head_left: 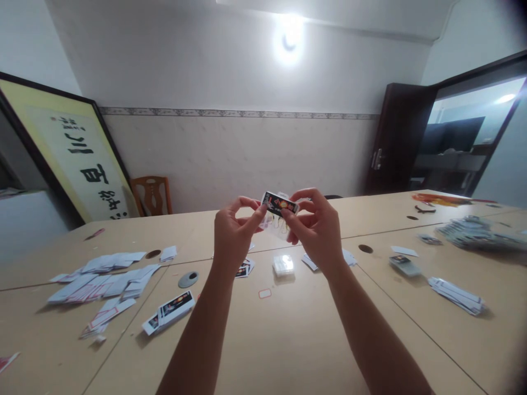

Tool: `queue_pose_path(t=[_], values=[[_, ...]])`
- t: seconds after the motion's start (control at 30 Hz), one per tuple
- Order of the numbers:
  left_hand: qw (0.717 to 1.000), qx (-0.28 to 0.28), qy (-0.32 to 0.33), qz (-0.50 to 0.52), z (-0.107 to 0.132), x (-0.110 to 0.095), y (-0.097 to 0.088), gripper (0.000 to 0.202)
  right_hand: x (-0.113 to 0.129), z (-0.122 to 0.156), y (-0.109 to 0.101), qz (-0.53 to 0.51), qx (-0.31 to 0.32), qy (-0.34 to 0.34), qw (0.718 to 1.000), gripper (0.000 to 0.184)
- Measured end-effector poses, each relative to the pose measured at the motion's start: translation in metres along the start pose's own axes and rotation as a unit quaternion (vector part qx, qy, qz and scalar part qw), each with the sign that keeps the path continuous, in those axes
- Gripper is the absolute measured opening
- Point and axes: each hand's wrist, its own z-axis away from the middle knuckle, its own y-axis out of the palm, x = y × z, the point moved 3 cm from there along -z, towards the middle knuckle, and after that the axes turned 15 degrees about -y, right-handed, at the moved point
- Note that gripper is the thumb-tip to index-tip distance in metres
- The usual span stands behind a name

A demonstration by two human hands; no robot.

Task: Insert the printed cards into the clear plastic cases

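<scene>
Above the middle of the table, my left hand [236, 222] and my right hand [313, 222] pinch a small black printed card [280, 204] from its two sides. Behind and below that card shows a clear plastic case [276, 226], also between my hands; whether the card lies in or against it I cannot tell. Under my hands a small stack of clear cases [284, 265] sits on the table. More printed cards [244, 267] lie partly behind my left forearm, and white cards [310, 261] lie beside my right wrist.
Piles of white paper slips [102, 280] and a stack of black printed cards [175, 308] lie on the left. A grey cable-hole cover [188, 279] is near them. On the right are clear cases [404, 266], white strips [456, 295] and a heap of plastic packs [480, 233].
</scene>
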Motion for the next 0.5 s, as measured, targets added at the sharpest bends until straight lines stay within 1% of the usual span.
queue_pose_path(t=[0.13,0.23,0.33,0.4,0.5], values=[[1.000,0.003,0.005,0.014,-0.0032,0.0013,-0.0009,0.033,-0.0008,0.0000,0.0003,0.017,-0.013,0.002,1.000,0.020],[1.000,-0.010,0.005,0.029,-0.0039,0.0019,-0.0010,0.034,-0.0007,0.0002,-0.0006,0.034,-0.031,0.001,0.999,0.019],[0.999,-0.039,0.031,-0.015,-0.0015,0.0013,0.0006,0.033,-0.0010,0.0012,0.0001,0.045,-0.034,-0.007,0.998,0.021],[0.997,-0.043,0.043,-0.042,0.0002,0.0016,0.0028,0.033,-0.0017,0.0022,0.0019,0.050,-0.027,-0.016,0.998,0.022],[0.998,-0.042,0.034,-0.035,0.0000,0.0040,0.0042,0.036,-0.0025,0.0039,0.0050,0.061,-0.014,-0.040,0.997,0.023]])
